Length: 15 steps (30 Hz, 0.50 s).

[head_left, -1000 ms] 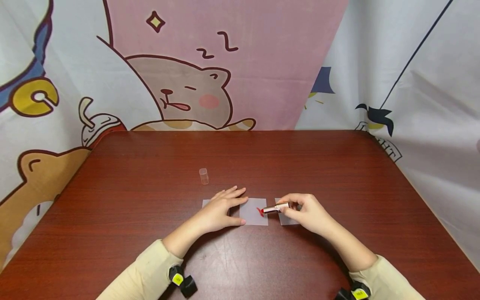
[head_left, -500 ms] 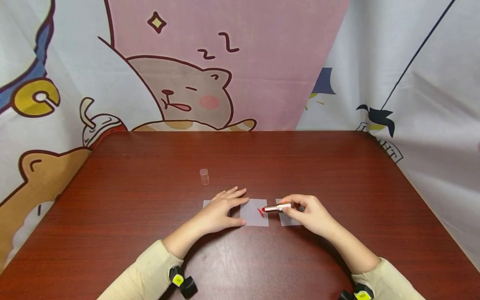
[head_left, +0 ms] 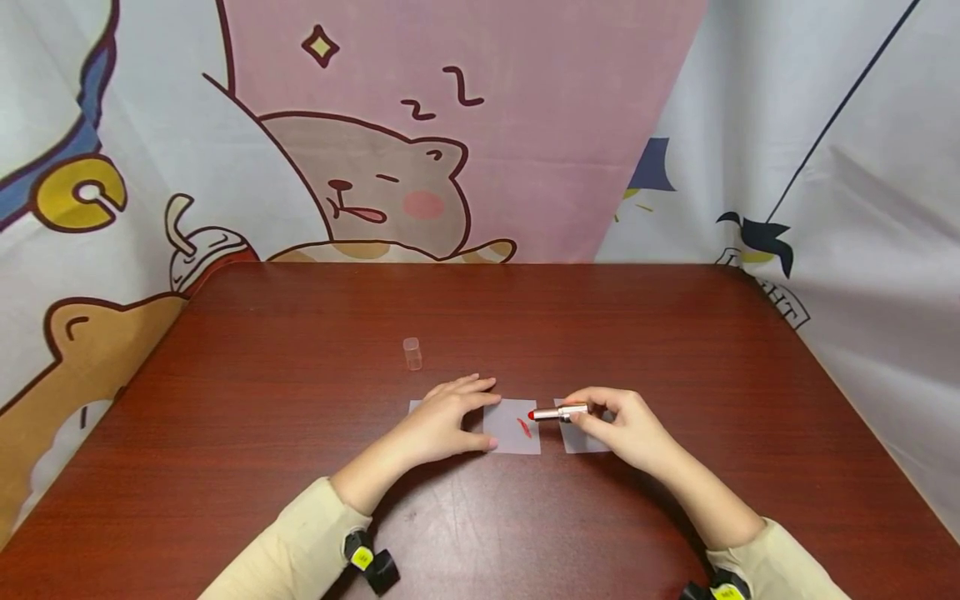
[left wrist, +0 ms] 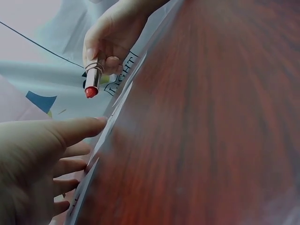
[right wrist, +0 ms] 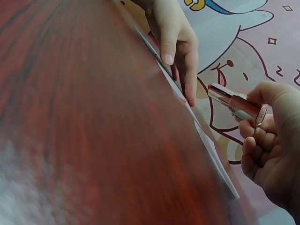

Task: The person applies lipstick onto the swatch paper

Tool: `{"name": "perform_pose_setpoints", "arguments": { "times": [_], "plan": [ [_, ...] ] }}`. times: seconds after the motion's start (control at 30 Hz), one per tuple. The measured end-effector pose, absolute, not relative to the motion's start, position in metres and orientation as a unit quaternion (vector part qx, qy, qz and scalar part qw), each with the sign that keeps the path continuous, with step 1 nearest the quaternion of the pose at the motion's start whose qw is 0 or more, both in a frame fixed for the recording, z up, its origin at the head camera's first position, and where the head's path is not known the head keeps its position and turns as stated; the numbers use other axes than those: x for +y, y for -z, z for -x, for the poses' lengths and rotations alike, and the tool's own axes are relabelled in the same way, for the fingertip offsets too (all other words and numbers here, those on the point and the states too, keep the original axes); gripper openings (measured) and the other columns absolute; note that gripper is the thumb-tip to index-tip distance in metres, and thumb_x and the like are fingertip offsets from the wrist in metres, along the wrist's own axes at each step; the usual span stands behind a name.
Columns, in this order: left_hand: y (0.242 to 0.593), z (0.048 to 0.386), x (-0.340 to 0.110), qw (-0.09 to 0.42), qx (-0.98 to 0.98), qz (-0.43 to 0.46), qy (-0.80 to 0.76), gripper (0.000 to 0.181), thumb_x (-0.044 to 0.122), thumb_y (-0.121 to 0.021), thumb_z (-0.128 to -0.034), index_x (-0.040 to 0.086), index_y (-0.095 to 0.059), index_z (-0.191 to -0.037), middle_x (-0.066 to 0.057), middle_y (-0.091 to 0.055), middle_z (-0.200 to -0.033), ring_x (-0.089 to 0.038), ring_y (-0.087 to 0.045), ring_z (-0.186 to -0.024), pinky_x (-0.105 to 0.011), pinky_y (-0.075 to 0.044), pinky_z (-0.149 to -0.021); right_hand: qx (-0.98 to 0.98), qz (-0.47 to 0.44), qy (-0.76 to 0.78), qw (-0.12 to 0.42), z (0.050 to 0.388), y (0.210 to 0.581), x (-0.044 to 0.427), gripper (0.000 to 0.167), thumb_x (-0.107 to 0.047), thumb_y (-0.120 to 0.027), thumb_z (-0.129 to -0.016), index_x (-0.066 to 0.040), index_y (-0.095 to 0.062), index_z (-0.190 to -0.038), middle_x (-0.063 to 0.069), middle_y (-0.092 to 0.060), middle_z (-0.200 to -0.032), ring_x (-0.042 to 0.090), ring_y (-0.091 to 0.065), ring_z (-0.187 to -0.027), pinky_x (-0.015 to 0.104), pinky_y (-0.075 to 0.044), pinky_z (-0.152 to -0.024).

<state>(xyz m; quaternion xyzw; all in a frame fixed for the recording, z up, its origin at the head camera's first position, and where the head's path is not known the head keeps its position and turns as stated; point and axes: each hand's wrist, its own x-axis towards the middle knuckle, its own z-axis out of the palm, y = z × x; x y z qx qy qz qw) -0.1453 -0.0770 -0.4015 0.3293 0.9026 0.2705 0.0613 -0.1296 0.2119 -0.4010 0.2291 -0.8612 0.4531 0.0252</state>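
My right hand pinches an uncapped red lipstick by its metallic case, tip pointing left. In the left wrist view the lipstick is held clear above the paper. A white square of paper lies at the middle of the table, with a slanted red mark near its right side. My left hand rests on this sheet's left part, fingers spread and thumb at its lower edge. In the right wrist view, the left hand touches the paper.
Another white sheet lies under my right hand. A third sheet is mostly covered by my left hand. The clear lipstick cap stands beyond the left hand. A printed curtain hangs behind the brown table.
My right hand has lifted the lipstick off the paper and drawn it slightly up and right, uncovering the red mark. The left hand stays in place on the sheet.
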Motion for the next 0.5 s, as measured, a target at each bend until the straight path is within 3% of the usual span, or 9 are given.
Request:
{"name": "perform_pose_setpoints", "arguments": {
  "times": [0.3,0.5],
  "plan": [
    [0.402,0.148,-0.073,0.037,0.903,-0.325,-0.279,0.062,0.035,-0.078,-0.0782,0.011,-0.058,-0.132,-0.007,-0.047,-0.143,-0.028,-0.035,-0.136,-0.053,-0.024,-0.108,-0.862,-0.223,-0.454,0.04,0.114,0.365,0.198,0.017,0.006,-0.065,-0.082,-0.002,-0.071,-0.096,-0.001,-0.063,-0.074,0.012,-0.044,-0.056,0.025,-0.036,-0.046],
    [0.401,0.148,-0.067,0.017,0.895,-0.338,-0.29,0.063,0.033,-0.079,-0.0771,0.009,-0.058,-0.131,-0.008,-0.049,-0.141,-0.029,-0.036,-0.135,-0.052,-0.025,-0.108,-0.858,-0.213,-0.465,0.05,0.114,0.366,0.201,0.013,0.003,-0.065,-0.086,-0.003,-0.07,-0.096,0.004,-0.068,-0.082,0.009,-0.054,-0.067,0.027,-0.044,-0.057]
  ]
}}
